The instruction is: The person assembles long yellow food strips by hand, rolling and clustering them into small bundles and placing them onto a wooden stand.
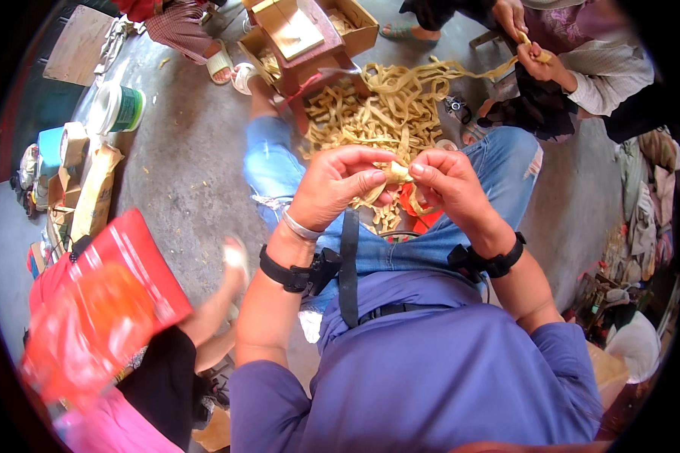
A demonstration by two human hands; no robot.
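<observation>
Over my lap, my left hand (336,183) pinches a pale yellow strip (397,174) between thumb and fingers. From the other side, my right hand (455,186) pinches the same strip, its fingertips close to my left ones. The strip looks flat and bunched where I hold it; its exact material is hard to make out. Part of it hangs below my left hand. Beyond my hands, between my knees, lies a heap of tan strips (370,113), looped and tangled. Something orange-red (425,219) shows beneath my right hand.
At the far right, a co-worker's hands (540,60) hold a strip running to the heap. A wooden stand (298,45) and cardboard boxes (351,26) are at the back. A white-green bucket (119,108) stands left. A person with a red bag (151,260) is at near left.
</observation>
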